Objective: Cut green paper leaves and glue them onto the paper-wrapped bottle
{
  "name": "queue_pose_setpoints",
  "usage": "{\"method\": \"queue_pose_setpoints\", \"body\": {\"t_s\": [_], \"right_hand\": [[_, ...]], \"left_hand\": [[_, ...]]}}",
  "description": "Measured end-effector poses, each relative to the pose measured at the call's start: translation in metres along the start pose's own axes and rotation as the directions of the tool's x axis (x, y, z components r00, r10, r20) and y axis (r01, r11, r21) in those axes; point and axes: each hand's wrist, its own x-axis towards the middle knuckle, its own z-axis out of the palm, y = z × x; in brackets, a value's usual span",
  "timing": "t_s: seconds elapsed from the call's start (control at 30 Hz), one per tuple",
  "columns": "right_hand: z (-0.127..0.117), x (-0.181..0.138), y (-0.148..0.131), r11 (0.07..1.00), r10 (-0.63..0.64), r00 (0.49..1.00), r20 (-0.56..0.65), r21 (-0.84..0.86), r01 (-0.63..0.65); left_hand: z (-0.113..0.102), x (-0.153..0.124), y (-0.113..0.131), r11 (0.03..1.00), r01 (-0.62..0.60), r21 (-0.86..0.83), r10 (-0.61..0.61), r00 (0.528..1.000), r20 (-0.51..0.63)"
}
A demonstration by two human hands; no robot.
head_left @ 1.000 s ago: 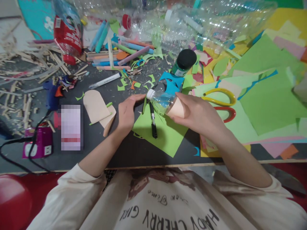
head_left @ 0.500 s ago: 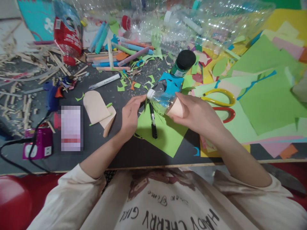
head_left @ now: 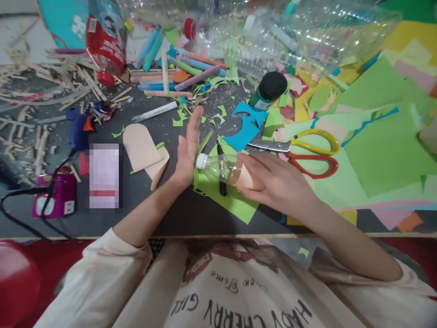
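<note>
My right hand (head_left: 273, 175) is wrapped round the base of a small clear plastic bottle (head_left: 213, 164), where peach paper (head_left: 248, 177) covers it. The bottle lies nearly level, its white cap (head_left: 201, 161) pointing left. Beside the cap, my left hand (head_left: 187, 155) is open, fingers straight and pointing away from me; whether the palm touches the cap I cannot tell. Beneath the bottle are a black pen (head_left: 223, 187) and a sheet of green paper (head_left: 244, 210). Scissors (head_left: 287, 146) with one yellow and one red handle lie just beyond my right hand.
Cut peach paper pieces (head_left: 139, 148) and a white marker (head_left: 155, 111) lie to the left. A blue glue gun (head_left: 77, 130) with a black cord sits further left. A black-lidded jar (head_left: 269, 89), blue paper (head_left: 244, 132) and large plastic bottles (head_left: 290, 41) stand or lie beyond.
The bottle has come nearer to me and turned level in my right hand. My left hand has straightened its fingers away from the cap. More of the scissors now shows.
</note>
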Motion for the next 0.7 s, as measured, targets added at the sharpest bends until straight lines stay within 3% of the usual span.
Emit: {"method": "queue_pose_setpoints", "body": {"t_s": [0.17, 0.3, 0.4, 0.53, 0.7], "right_hand": [[0.002, 0.001, -0.001, 1.0, -0.021, 1.0, -0.01, 0.008, 0.021], [0.005, 0.001, -0.001, 0.999, -0.012, 1.0, -0.016, 0.041, 0.013], [0.004, 0.001, 0.0, 0.999, 0.009, 0.999, -0.034, 0.048, -0.008], [0.002, 0.003, 0.004, 0.993, 0.107, 0.992, -0.073, 0.053, -0.103], [0.004, 0.005, 0.006, 0.972, 0.223, 0.97, -0.098, 0.093, -0.215]], "left_hand": [[0.002, -0.003, -0.001, 0.999, -0.018, 0.036, 0.016, 0.998, 0.063], [-0.001, -0.002, -0.006, 0.995, -0.07, 0.077, 0.065, 0.996, 0.064], [-0.005, 0.001, -0.005, 0.995, -0.042, 0.089, 0.037, 0.997, 0.064], [-0.005, 0.001, 0.001, 0.998, -0.001, 0.07, -0.003, 0.998, 0.055], [0.005, -0.006, 0.002, 0.997, 0.06, 0.042, -0.065, 0.989, 0.133]]}}
